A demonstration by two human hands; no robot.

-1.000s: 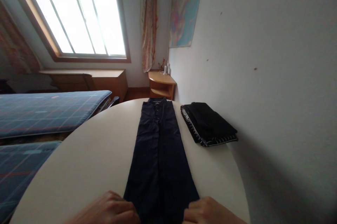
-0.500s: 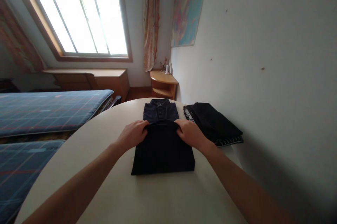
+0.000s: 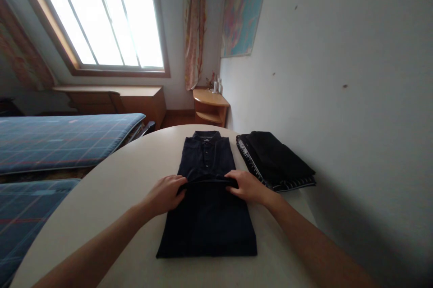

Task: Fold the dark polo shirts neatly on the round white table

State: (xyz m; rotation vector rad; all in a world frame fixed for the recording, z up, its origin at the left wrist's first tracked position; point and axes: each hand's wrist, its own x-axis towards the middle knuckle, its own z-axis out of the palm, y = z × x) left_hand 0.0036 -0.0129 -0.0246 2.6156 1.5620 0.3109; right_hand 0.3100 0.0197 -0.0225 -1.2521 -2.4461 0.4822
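Note:
A dark navy polo shirt lies lengthwise on the pale round table, its collar and buttons facing up at the far end. The nearer part is folded over on top of it, with the folded layer's edge crossing the middle. My left hand pinches the left end of that edge, and my right hand grips the right end. Both hands have fingers curled into the cloth, so some fingertips are hidden.
Right of the shirt, against the white wall, sits a stack of folded dark clothes. Beds with blue plaid mattresses stand left of the table. Beyond it are a small corner shelf and a wooden desk.
Both hands have come toward me with the folded edge. More of the buttoned front shows, and the shirt's near end now lies closer to me.

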